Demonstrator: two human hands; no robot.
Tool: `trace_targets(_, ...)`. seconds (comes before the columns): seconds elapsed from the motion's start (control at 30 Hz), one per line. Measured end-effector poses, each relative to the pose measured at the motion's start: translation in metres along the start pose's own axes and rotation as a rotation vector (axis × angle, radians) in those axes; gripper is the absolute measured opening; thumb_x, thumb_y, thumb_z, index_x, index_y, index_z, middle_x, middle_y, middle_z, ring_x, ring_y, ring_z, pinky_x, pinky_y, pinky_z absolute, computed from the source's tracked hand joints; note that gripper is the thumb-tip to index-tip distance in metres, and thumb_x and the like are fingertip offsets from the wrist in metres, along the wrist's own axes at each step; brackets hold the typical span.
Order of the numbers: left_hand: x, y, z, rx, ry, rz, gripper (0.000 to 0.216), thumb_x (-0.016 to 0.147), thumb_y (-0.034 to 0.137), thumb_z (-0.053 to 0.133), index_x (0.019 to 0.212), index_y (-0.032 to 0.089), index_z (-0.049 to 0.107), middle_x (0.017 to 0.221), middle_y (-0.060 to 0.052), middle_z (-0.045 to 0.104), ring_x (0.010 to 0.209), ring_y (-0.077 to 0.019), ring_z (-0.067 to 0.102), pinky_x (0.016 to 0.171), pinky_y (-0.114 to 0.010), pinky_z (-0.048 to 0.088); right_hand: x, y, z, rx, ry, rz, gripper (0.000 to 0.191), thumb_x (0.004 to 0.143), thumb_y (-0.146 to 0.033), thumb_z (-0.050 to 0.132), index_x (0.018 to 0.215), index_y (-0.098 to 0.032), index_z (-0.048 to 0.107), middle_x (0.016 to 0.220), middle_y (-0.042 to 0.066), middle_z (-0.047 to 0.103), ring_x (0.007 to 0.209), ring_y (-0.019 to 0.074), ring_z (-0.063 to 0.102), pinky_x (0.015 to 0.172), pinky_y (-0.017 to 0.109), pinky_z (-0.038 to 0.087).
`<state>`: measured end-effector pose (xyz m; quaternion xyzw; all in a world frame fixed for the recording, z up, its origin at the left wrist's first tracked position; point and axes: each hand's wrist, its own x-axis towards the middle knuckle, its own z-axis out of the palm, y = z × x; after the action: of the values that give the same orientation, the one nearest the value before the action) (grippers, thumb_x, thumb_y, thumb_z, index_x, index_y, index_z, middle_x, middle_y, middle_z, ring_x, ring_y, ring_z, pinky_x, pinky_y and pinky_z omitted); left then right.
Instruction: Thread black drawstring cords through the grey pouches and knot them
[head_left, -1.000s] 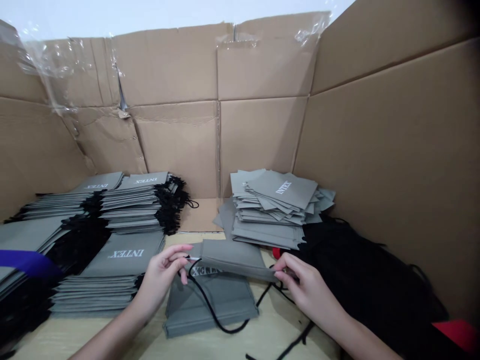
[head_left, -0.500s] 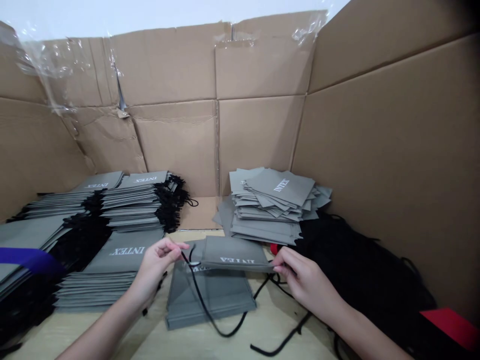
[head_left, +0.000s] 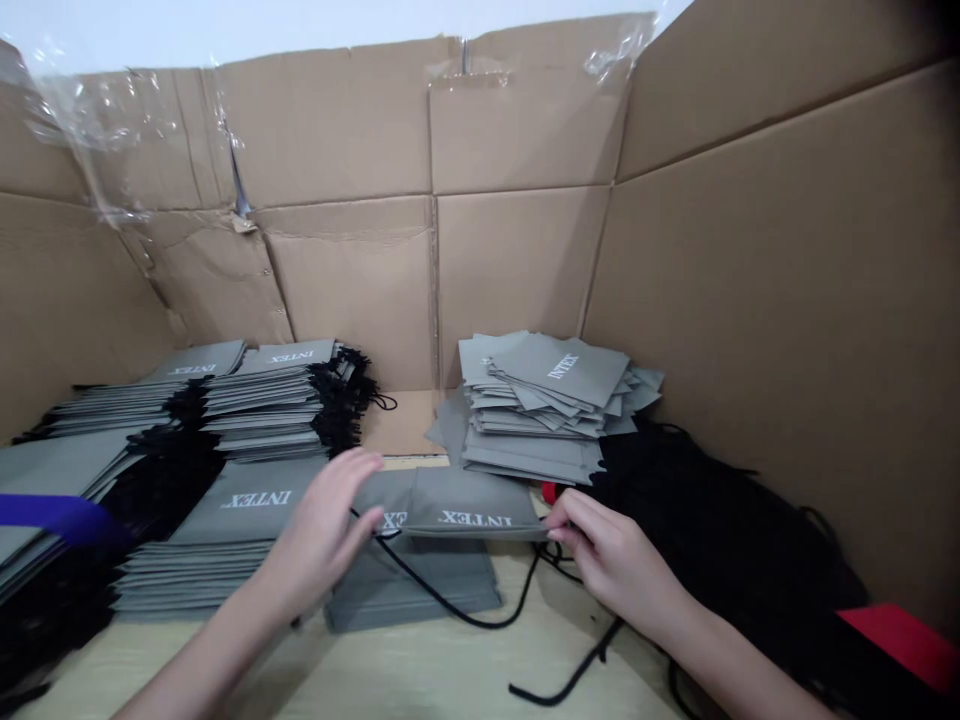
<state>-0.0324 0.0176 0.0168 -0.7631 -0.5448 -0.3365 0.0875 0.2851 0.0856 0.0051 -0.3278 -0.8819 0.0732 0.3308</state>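
Note:
A grey drawstring pouch printed INTEX lies across the middle, a little raised, above other grey pouches. My right hand pinches the right edge of the upper pouch. My left hand is beside the left end, thumb and fingers apart; whether it touches the pouch I cannot tell. A black cord hangs in a loop from near the left thumb to the pouch's right corner. Another length of black cord trails on the table below the right hand.
Grey pouches with black cords stand in several stacks on the left, beside a blue strip. A loose pouch pile sits behind the right hand. Black cords are heaped at right, near a red piece. Cardboard walls enclose the table.
My left hand has opened from its pinch on the black cord and spread its fingers. The cord loop hangs higher. My right hand has kept its hold on the pouch edge.

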Motion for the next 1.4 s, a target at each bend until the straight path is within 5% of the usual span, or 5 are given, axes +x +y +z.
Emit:
trace_targets(0.27,-0.01,0.025,0.021,0.027,-0.371,-0.052,0.031,0.094,0.03,0.03,0.079,0.02,0.055,0.072,-0.002,0.059,0.068,-0.0172,0.057,0.061,-0.026,0.043,0.002,0.0,-0.007,0.05,-0.104,-0.006,0.017,0.089,-0.016,0.037,0.078,-0.02,0.049,0.072,0.001,0.053,0.063,0.0139,0.052,0.058,0.024,0.04)
trace_targets(0.47,-0.014,0.028,0.018,-0.18,-0.412,-0.049,0.032,0.094,0.03,0.028,0.081,0.021,0.057,0.073,-0.001,0.061,0.067,-0.0147,0.057,0.063,-0.022,0.04,0.008,0.005,-0.018,0.118,-0.266,0.125,0.019,0.089,-0.022,0.042,0.098,-0.021,0.059,0.09,0.003,0.066,0.078,0.0149,0.061,0.07,0.023,0.045)
trace_targets(0.6,-0.015,0.034,0.02,-0.238,-0.425,-0.128,0.03,0.094,0.032,0.029,0.088,0.022,0.057,0.075,0.0,0.063,0.067,-0.0148,0.058,0.062,-0.022,0.039,0.011,0.006,-0.019,0.038,-0.348,0.14,0.024,0.089,-0.022,0.04,0.079,-0.02,0.062,0.073,0.001,0.067,0.067,0.0148,0.061,0.061,0.022,0.043)
trace_targets(1.23,-0.012,0.035,0.015,-0.375,-0.634,-0.248,0.041,0.091,0.046,0.029,0.061,0.019,0.03,0.059,0.005,0.031,0.056,-0.01,0.032,0.054,-0.022,0.025,0.007,0.008,-0.042,-0.399,-0.372,-0.013,0.028,0.081,-0.009,0.039,0.061,-0.022,0.054,0.055,-0.006,0.059,0.053,0.0113,0.057,0.102,0.04,0.03)
trace_targets(1.4,-0.016,0.032,0.014,-0.411,-0.559,-0.228,0.041,0.091,0.043,0.029,0.058,0.019,0.023,0.058,0.006,0.022,0.053,-0.0096,0.024,0.051,-0.024,0.021,0.006,0.029,-0.049,-0.418,-0.287,0.027,0.027,0.074,-0.005,0.038,0.06,-0.021,0.054,0.057,-0.006,0.061,0.052,0.0107,0.055,0.102,0.043,0.029)
